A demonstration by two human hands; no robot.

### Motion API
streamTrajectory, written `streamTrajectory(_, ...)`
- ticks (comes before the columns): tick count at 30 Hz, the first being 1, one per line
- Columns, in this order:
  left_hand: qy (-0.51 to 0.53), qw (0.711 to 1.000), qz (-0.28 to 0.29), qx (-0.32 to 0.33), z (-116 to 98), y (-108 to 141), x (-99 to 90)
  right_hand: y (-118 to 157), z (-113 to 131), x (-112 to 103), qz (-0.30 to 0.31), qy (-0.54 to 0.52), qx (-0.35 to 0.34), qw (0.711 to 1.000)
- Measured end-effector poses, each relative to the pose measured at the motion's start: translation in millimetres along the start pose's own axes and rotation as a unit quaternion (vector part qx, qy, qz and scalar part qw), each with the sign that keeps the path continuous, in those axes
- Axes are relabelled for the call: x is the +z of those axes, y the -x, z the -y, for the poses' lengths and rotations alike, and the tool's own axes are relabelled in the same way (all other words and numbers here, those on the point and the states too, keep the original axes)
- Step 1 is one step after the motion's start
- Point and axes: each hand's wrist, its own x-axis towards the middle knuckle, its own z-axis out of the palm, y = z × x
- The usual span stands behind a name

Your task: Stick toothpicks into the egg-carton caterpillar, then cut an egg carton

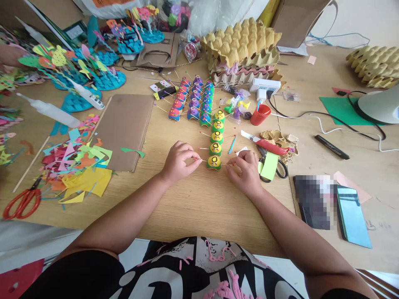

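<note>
Yellow domes on scalloped green bases make up a caterpillar (217, 136) at the centre of the frame, its nearest bump lying between the two hands. The left hand (179, 162) pinches a thin stick (203, 160) at that bump's left side; the right hand (246, 172) pinches at its right side, thumb and finger together. Below them, smooth grained table (202, 207) gives room down to its front edge. Flat cardboard (121, 128) and ragged paper scraps (85, 178) border it at left, a red-handled knife (272, 144) at right. Rough, peaked egg trays (243, 45) are stacked at upper centre.
</note>
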Motion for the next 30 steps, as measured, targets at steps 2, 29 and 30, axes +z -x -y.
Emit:
streamTrajectory(2,0.001,1.000,0.000,-0.002,-0.4,0.1,0.0,-0.1,0.0,0.0,0.000,-0.001,-0.002,1.000)
streamTrajectory(29,0.018,0.995,-0.072,-0.069,-9.8,-0.3,-6.2,0.9,7.0,-6.4,-0.034,-0.002,-0.022,0.999)
streamTrajectory(30,0.017,0.993,-0.080,-0.080,-9.0,-0.2,-5.0,1.3,7.5,-6.2,-0.036,-0.001,-0.026,0.999)
